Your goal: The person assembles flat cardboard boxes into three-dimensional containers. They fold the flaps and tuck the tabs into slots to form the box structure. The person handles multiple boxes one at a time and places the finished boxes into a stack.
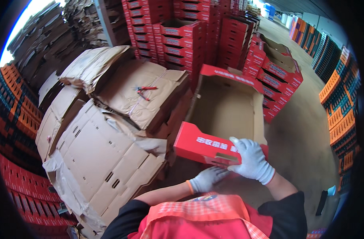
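An open cardboard tray box (225, 101), red outside and brown inside, is held tilted in front of me. Its near end wall is grasped by my right hand (253, 161), in a white knit glove, with the thumb over the top rim and the fingers at the outer face. My left hand (209, 179), also gloved, is just below that wall with its fingers stretched out toward the lower edge. Whether its fingertips touch the box I cannot tell. Inside the box I see only bare brown cardboard.
Flat cardboard blanks (106, 155) are piled at left. Red-handled pliers (144, 91) lie on a tied cardboard bundle (118, 99). Red boxes (178, 44) stand in tall stacks ahead, with a lower stack (275, 79) right. Orange and green crates (339, 115) line the far right.
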Motion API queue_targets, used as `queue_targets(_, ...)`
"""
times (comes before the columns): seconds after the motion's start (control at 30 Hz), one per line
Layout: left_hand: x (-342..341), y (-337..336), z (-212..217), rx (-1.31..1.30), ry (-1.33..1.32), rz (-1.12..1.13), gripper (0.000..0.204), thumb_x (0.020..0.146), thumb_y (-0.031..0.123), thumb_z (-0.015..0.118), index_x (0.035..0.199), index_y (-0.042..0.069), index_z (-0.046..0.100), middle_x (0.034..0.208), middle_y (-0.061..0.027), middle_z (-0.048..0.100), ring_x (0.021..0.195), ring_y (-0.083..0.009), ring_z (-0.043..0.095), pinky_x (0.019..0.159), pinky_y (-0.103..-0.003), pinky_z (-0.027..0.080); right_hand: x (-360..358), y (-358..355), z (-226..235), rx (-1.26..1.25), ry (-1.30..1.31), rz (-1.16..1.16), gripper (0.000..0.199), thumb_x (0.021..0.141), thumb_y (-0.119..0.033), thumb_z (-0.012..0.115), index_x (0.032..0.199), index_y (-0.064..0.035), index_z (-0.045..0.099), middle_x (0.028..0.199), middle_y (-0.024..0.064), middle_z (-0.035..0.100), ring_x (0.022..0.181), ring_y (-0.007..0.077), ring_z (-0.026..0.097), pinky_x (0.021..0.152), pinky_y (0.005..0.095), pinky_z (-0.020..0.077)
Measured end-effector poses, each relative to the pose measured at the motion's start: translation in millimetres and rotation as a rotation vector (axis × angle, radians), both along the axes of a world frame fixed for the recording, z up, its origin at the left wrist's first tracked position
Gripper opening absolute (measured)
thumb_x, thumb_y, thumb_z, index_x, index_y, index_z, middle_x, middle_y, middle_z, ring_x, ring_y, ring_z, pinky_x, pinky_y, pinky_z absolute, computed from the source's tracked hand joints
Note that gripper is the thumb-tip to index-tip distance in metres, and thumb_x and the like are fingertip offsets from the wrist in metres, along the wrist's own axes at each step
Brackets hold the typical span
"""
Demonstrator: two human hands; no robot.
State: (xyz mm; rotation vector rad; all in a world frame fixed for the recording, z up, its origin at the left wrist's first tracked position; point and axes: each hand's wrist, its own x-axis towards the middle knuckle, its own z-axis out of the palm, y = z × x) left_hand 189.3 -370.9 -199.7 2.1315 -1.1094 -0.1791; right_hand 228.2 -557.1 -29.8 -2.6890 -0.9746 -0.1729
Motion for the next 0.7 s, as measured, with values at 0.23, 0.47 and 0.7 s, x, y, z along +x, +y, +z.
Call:
queue_targets(0.23,63,-112,-55,0.301,-0.037,-0.067,0.075,0.084,0.033,0.056,0.145,-0.003,0.034,0.15,-0.0258,0.036,0.138,-0.0395,0.037,0.117,-0.045,0.024,31,-102,-78,-0.054,0.129,-0.277,0.091,0.062,-0.036,0.087,0.137,-0.0037,0.047,0.114,0.0171,0.06,0.105,0.0352,0.059,0.092,0.0459,0.0461)
queue_targets(0.47,46,-128,-71,0.518,0.16,-0.351,0.048,0.086,0.033,0.061,0.124,0.003,0.06,0.121,-0.0191,0.059,0.104,-0.0358,0.061,0.092,-0.045,0.05,63,-144,-137,-0.086,0.197,-0.344,0.089,0.061,-0.034,0.086,0.137,-0.008,0.048,0.112,0.0144,0.061,0.104,0.0345,0.06,0.091,0.0454,0.0476)
queue_targets(0.7,-49,16,-69,-0.043,0.324,0.27,0.047,0.089,0.023,0.062,0.131,0.002,0.056,0.131,-0.0223,0.057,0.12,-0.0391,0.055,0.1,-0.045,0.047,56,-147,-142,-0.032,0.284,-0.15,0.104,0.057,-0.029,0.088,0.144,-0.0037,0.036,0.127,0.0218,0.056,0.118,0.0413,0.052,0.1,0.0477,0.0437)
